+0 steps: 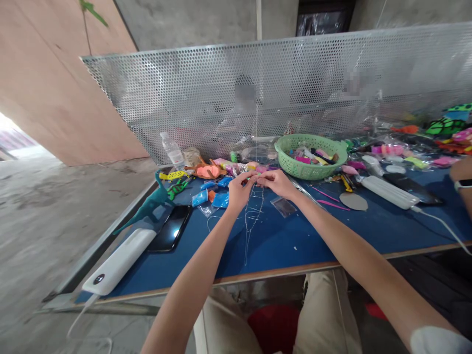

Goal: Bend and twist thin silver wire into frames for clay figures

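Note:
My left hand (241,191) and my right hand (277,184) meet over the middle of the blue table, the fingers of both closed in a pinch. Between them they hold the upper end of a thin silvery wire frame (253,215), whose loops and long narrow tail hang toward me. A small greenish bit shows at the fingertips, too small to make out. Left of my left hand lie several blue packets (220,199). Beside my right hand rests a small clear plastic bag (283,206).
A green basket (310,169) of small coloured pieces stands behind my right hand. On the left are a teal dinosaur figure (150,204), a phone (171,230) and a white power bank (120,263). A perforated metal panel (206,93) rises behind the table. Another person's wrist (462,172) shows at right.

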Action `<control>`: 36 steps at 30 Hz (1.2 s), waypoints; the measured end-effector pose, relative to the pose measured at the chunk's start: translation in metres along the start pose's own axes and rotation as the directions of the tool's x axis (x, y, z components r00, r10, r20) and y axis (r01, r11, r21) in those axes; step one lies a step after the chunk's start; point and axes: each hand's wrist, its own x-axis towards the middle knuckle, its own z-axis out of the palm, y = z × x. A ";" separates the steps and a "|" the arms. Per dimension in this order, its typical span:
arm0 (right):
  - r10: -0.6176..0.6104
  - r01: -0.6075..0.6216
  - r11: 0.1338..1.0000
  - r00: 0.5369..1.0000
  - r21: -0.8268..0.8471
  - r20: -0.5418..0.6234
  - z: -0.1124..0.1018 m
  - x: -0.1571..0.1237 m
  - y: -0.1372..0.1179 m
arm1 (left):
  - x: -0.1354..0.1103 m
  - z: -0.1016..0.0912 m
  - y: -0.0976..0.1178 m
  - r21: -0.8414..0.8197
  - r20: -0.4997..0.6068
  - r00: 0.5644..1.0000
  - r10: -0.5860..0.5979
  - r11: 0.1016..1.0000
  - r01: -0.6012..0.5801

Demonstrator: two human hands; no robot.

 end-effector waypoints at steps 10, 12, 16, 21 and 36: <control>0.094 -0.103 0.985 0.993 0.136 0.073 -0.004 -0.001 -0.004 | 0.000 -0.002 -0.001 0.015 0.035 0.999 0.022 1.000 -0.023; 0.095 -0.106 0.988 0.991 0.114 0.092 -0.006 0.000 -0.004 | 0.000 -0.002 0.000 0.028 0.045 0.998 0.043 0.999 -0.044; 0.110 -0.124 0.985 0.988 0.122 0.113 -0.007 0.000 -0.006 | -0.001 -0.003 0.002 0.036 0.044 0.997 0.066 0.997 -0.067; 0.206 -0.223 0.969 0.967 0.107 0.151 -0.008 -0.001 -0.009 | -0.001 -0.003 0.002 0.004 0.054 0.998 0.042 0.999 -0.043; -0.134 0.126 0.961 0.991 -0.245 -0.012 0.005 -0.008 -0.024 | 0.002 -0.001 -0.004 -0.326 0.058 0.989 -0.136 0.934 0.147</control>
